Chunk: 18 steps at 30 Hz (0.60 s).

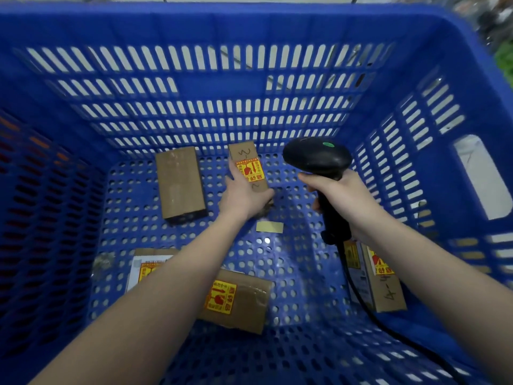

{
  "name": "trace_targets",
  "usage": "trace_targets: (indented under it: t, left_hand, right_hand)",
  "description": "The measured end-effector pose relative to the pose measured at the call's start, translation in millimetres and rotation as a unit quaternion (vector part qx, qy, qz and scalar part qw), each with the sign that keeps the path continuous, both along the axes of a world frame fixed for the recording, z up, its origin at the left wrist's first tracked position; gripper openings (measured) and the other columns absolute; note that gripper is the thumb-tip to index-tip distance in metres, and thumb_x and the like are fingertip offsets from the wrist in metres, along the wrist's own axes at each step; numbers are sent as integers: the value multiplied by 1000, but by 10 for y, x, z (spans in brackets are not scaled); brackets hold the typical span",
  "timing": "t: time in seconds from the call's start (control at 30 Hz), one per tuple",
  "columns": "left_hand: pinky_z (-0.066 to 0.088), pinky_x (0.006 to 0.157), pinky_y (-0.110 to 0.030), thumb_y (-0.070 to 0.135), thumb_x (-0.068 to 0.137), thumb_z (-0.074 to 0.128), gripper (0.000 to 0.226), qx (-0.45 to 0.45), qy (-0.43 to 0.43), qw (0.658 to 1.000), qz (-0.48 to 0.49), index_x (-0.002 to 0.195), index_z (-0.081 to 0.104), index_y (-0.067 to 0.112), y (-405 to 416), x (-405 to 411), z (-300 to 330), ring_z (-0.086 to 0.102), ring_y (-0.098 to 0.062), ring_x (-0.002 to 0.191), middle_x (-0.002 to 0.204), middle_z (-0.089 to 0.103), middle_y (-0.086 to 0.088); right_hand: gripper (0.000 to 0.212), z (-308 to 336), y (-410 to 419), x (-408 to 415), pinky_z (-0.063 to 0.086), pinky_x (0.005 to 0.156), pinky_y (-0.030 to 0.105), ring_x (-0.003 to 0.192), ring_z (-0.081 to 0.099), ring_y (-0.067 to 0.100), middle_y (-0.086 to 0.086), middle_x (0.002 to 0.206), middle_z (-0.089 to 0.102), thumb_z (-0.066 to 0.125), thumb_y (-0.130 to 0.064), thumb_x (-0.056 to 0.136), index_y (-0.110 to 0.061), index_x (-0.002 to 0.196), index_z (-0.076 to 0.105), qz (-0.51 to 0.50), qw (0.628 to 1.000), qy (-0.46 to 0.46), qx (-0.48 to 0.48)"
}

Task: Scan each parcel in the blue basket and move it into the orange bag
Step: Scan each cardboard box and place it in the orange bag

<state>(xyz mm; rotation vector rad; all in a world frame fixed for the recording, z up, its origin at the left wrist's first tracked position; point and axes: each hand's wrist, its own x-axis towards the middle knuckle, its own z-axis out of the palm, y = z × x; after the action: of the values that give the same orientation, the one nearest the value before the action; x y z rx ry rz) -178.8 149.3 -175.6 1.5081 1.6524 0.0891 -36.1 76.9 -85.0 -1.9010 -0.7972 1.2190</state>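
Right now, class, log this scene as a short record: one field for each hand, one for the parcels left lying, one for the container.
Left hand: grips a small parcel with a yellow and red sticker
Right hand: holds a black scanner, its cable trailing toward the viewer
Parcels lying: four cardboard ones, one plain brown
Container: blue basket, slotted walls

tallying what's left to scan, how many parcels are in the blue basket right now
5: one held by the left hand at centre, a plain one left of it, one under the left forearm, one front centre, one right.
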Motion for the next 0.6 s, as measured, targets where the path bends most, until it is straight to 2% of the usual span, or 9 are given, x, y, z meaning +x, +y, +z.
trace_targets:
  t: [0.1, 0.17, 0.3, 0.43, 0.53, 0.6]
  left_hand:
    - [43, 95, -43, 39, 82, 71, 112, 11, -23, 1000, 2, 151, -16, 21, 8, -3, 71, 46, -34, 127, 151, 29, -15]
    - [44, 89, -37, 35, 83, 71, 110, 24, -43, 999, 1, 152, -14, 21, 22, -43, 194, 49, -30, 123, 148, 35, -12]
    - [41, 92, -33, 31, 82, 71, 106, 78, -70, 994, -21, 153, -7, 20, 89, -178, 655, 47, -25, 123, 147, 35, -9]
    - [42, 104, -42, 31, 81, 71, 106, 104, -134, 985, -2, 153, -6, 19, 132, -330, 1368, 48, -22, 123, 143, 41, -6]
    - [44, 96, -35, 24, 84, 68, 91, 113, -210, 971, 23, 151, 7, 15, 85, -443, 1896, 51, -18, 117, 123, 53, 6]
    - [45, 89, -32, 21, 87, 65, 76, 123, -253, 959, 29, 147, 17, 16, -11, -553, 2289, 54, -18, 112, 106, 53, 11]
  right_hand:
    - [8, 54, -5, -4, 45, 47, 18, 47, 54, 9, -3, 74, 60, 69, -26, 85, -24, 85, 62, 0, 1000, 14, 12]
    - [8, 144, -7, -21, 46, 50, 20, 47, 53, 9, 0, 76, 59, 69, -25, 85, -22, 84, 62, -7, 1000, 16, 23]
    - [12, 470, 4, -120, 46, 53, 21, 47, 55, 9, -1, 74, 59, 70, -26, 84, -18, 90, 63, -18, 998, 22, 51]
    - [15, 1081, 10, -322, 47, 55, 25, 52, 54, 14, 2, 74, 59, 71, -23, 84, -15, 94, 63, -21, 993, 38, 108]
    - [21, 1546, -5, -489, 47, 51, 22, 55, 54, 14, -1, 73, 60, 71, -22, 84, -14, 103, 63, -19, 987, 45, 153]
    - [25, 1870, -57, -615, 46, 51, 20, 57, 56, 12, -5, 73, 61, 71, -23, 84, -15, 106, 63, -11, 982, 43, 184]
